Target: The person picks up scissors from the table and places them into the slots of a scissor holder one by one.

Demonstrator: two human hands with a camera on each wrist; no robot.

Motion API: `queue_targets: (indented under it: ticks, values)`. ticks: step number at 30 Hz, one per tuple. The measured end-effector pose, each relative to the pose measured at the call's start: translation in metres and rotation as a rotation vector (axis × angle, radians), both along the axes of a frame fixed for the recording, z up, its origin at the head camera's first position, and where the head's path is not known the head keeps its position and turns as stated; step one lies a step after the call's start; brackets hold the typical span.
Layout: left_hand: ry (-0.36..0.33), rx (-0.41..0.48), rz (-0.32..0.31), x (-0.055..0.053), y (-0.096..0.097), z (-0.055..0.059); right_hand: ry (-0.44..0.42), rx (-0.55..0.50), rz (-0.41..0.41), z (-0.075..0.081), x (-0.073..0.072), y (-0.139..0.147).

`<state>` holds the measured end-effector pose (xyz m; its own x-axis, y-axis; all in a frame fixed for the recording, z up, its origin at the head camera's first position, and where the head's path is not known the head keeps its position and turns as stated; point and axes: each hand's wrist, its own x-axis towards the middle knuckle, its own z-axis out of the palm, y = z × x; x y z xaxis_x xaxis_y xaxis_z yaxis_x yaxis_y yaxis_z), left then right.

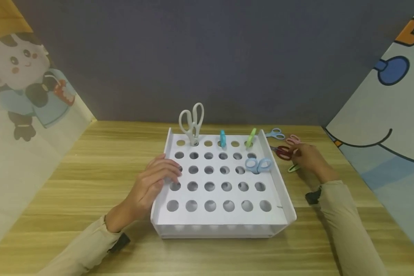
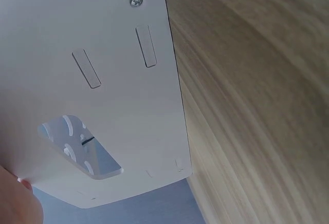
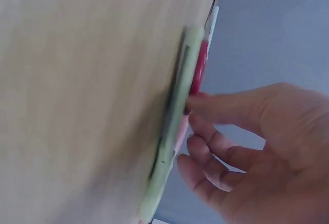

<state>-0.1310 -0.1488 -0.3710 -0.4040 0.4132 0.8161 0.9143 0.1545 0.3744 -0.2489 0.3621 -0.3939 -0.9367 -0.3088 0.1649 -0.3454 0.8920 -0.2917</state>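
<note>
A white rack (image 1: 217, 216) with rows of round holes stands on the table. My left hand (image 1: 153, 182) holds its left side wall, fingers bent over the top edge; the left wrist view shows that wall's outer face (image 2: 118, 106). Right of the rack, my right hand (image 1: 308, 159) pinches the handle of red scissors (image 1: 283, 152), which lie on the table. Thumb and forefinger meet at the red handle (image 3: 199, 70), while the other fingers curl loosely. Closer to the right wrist camera is a long pale green slotted tool (image 3: 177, 116), its kind unclear; the hand partly covers it in the head view.
Pink scissors (image 1: 292, 139) and blue scissors (image 1: 276, 133) lie behind the red pair. In the rack stand white scissors (image 1: 192, 124), a teal-handled tool (image 1: 222, 138), a lime-handled tool (image 1: 251, 138) and light blue scissors (image 1: 258, 165). A grey wall (image 1: 207, 61) rises behind the table.
</note>
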Motion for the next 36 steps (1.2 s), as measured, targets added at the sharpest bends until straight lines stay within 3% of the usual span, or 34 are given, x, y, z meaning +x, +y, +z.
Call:
queue_targets:
  ticks: [8, 16, 24, 27, 36]
  values:
    - [0.000, -0.004, -0.001, 0.000, 0.001, 0.000, 0.015, 0.017, 0.030, 0.001, -0.001, -0.008]
    - [-0.005, -0.002, 0.003, 0.000, 0.001, 0.000, -0.004, 0.074, 0.010, 0.000, -0.001, -0.020]
    - [-0.006, 0.000, 0.002, 0.000, 0.000, -0.001, -0.079, -0.018, -0.047, 0.003, 0.000, -0.017]
    - [-0.007, -0.002, -0.003, 0.000, 0.000, -0.001, -0.043, -0.038, -0.089, 0.010, 0.001, -0.016]
    - [-0.010, 0.001, -0.002, 0.000, 0.000, -0.002, 0.131, -0.196, -0.112, 0.036, 0.013, -0.027]
